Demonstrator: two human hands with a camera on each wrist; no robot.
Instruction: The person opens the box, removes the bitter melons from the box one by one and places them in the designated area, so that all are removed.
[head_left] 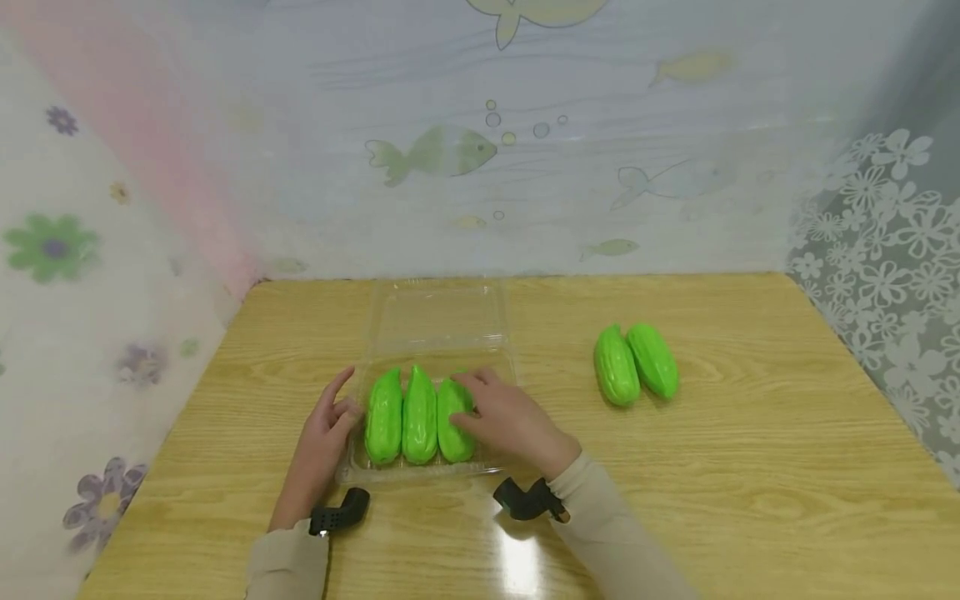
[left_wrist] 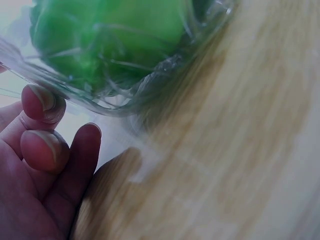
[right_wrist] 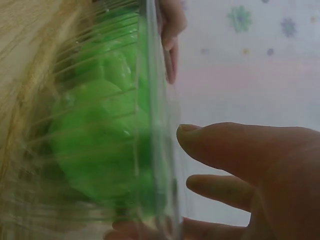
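Gourds (head_left: 420,417) lie three abreast in that clear box (head_left: 420,475), right hand (head_left: 513,417) over one, left hand (head_left: 324,437) alongside, both with relaxed fingers.

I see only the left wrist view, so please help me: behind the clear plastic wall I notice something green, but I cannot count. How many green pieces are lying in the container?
Observer: Three green pieces lie side by side in the clear container.
Operator: Thank you. From my side I cannot know this: does anything cover them?
Observer: Yes, partly. In the head view, the right hand is over the rightmost piece and hides part of it.
Operator: I understand. Do any others lie outside?
Observer: Yes, two more pieces lie together on the table, to the right of the container.
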